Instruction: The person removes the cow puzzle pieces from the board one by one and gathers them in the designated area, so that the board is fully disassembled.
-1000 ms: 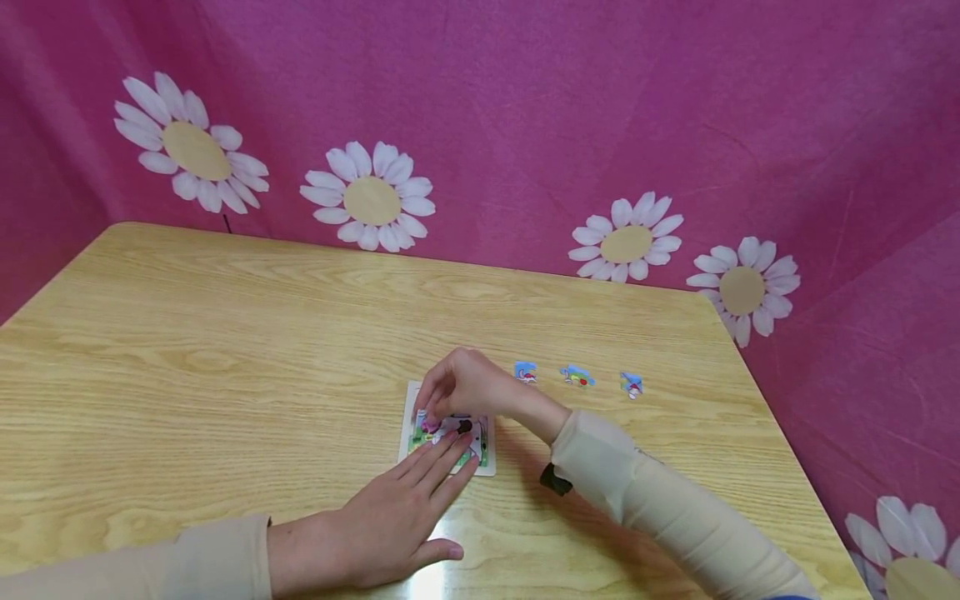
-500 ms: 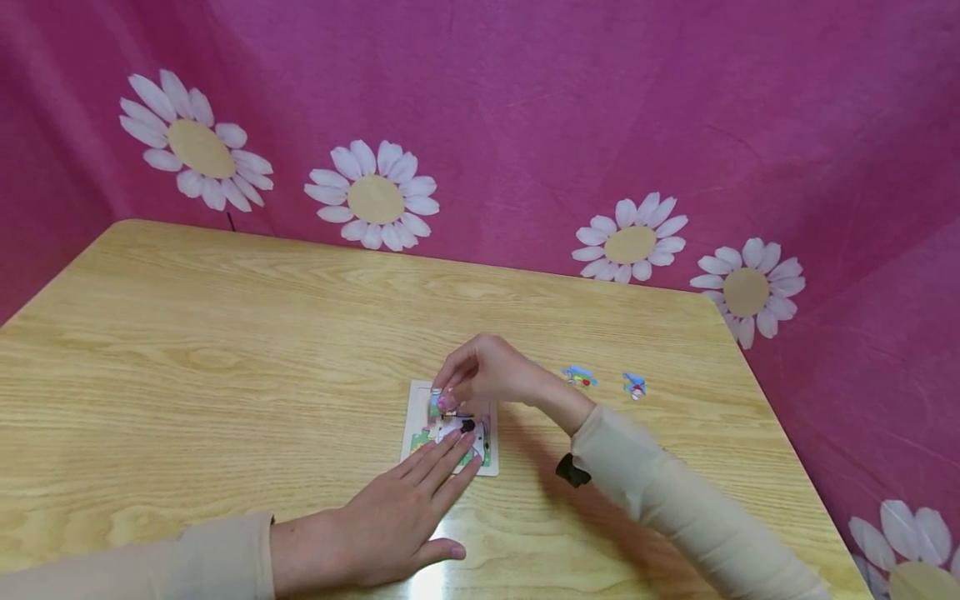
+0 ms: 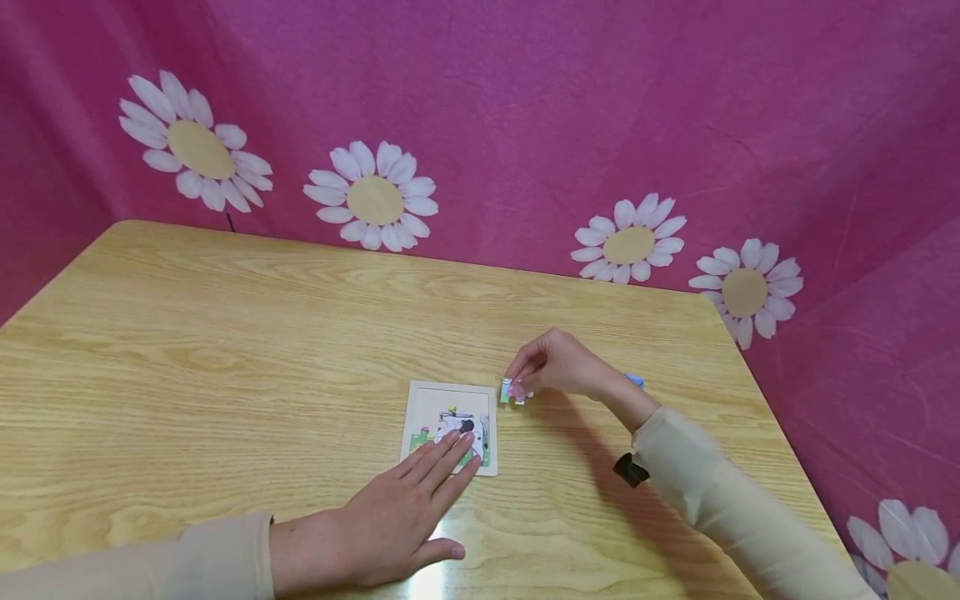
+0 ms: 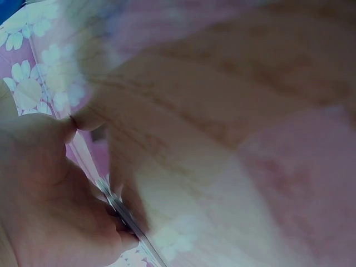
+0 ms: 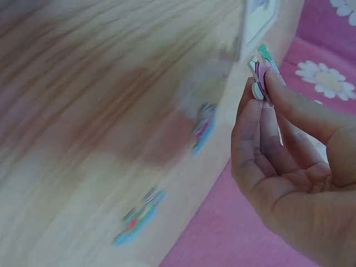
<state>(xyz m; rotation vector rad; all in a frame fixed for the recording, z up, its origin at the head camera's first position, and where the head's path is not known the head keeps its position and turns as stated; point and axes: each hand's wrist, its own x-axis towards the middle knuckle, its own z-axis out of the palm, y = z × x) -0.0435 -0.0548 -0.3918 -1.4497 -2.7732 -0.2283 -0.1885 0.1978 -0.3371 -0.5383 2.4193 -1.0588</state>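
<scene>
Your left hand (image 3: 393, 515) is resting on the puzzle board (image 3: 427, 404) from seven o'clock, fingers straight and spread; your right hand (image 3: 561, 367) is arching downward, pinching a jigsaw piece (image 3: 506, 393) at the board's two o'clock, its face showing pink, green and white

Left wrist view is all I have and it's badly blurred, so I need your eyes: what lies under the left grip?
Observer: In the head view, the left grip lies spread over the near part of a puzzle board.
Operator: And the right grip?
Observer: The right grip is pinching a pink-and-green piece, just off the board's right edge.
Operator: Any loose pieces nearby?
Observer: The right wrist view shows two on the table: one with red on it and another piece.
</scene>
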